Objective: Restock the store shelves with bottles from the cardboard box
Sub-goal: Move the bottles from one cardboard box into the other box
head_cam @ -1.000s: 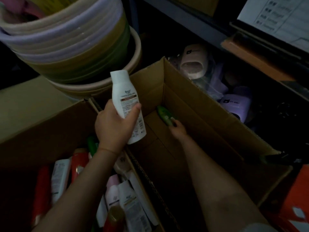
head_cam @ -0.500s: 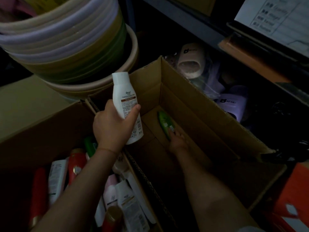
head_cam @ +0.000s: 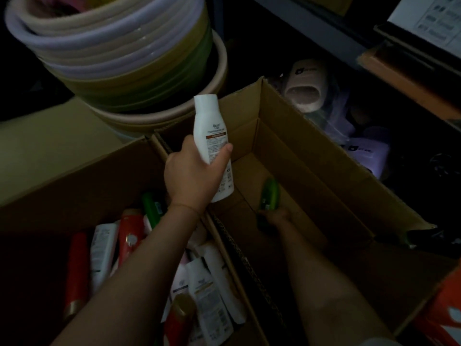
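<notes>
Left hand (head_cam: 192, 174): centre of frame, fingers and thumb curled round 1 white bottle (head_cam: 212, 143), held upright above the seam between 2 cardboard boxes.

Right hand (head_cam: 275, 217): low inside the right cardboard box (head_cam: 324, 156), at the near end of 1 green bottle (head_cam: 270, 193) lying on the box floor; finger state cannot be told in the dark.

Left cardboard box (head_cam: 82, 171): lower left, holds red and white bottles (head_cam: 104, 253) lying jumbled.

Stacked plastic basins (head_cam: 119, 53): upper left.

Packaged slippers (head_cam: 306, 88): upper right, behind the right box.
</notes>
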Demonstrator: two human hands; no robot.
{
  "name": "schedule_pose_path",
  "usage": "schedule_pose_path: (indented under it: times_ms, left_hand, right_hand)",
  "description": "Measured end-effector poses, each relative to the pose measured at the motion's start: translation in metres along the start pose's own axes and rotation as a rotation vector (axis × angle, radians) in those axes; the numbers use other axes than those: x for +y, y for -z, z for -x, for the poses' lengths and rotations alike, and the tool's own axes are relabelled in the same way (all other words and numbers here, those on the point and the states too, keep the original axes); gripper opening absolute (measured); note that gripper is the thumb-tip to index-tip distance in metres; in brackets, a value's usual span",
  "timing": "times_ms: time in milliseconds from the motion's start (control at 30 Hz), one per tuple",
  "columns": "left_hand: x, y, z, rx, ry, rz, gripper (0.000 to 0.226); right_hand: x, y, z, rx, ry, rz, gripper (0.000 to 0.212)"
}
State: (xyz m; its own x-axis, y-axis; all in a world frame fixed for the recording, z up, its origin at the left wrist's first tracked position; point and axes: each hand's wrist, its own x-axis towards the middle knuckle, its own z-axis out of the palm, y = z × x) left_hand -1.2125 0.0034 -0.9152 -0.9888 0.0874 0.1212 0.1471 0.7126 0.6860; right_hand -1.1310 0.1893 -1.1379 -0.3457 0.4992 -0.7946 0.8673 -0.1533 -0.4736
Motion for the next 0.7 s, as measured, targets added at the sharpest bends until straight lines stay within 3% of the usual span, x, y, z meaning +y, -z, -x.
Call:
schedule_pose_path:
  times_ms: [100,200,267,333,400,500,600,700]
  left_hand:
    - [0.002,-0.002,-0.002,0.000,0.014,-0.015,0.055]
    - [0.003,0.001,-0.001,-0.013,0.014,0.001,0.056]
    - [0.006,0.007,0.003,-0.044,0.045,0.049,0.055]
    - [0.010,0.019,0.008,-0.071,0.107,0.238,0.050]
    - [0.020,0.042,0.012,-0.073,0.212,0.565,0.031]
    - [0.022,0.087,0.028,0.019,0.391,0.933,0.008]
    - [-0.020,0.121,0.059,0.013,0.477,0.844,0.010]
    - [-0.074,0.138,0.085,-0.124,0.637,0.569,0.035]
  right_hand:
    - [-0.013,0.000,0.019,-0.239,-0.051,-0.170,0.067]
    - [-0.052,0.014,0.061,-0.417,0.158,-0.284,0.054]
    - [-0.083,0.028,0.103,-0.531,0.318,-0.379,0.058]
    - [-0.106,0.040,0.152,-0.606,0.457,-0.413,0.055]
    - [-0.121,0.047,0.200,-0.603,0.569,-0.403,0.044]
    - [-0.135,0.046,0.263,-0.587,0.677,-0.341,0.024]
    - [-0.138,0.024,0.312,-0.633,0.734,-0.181,0.026]
    - [-0.128,-0.009,0.332,-0.516,0.903,0.138,0.020]
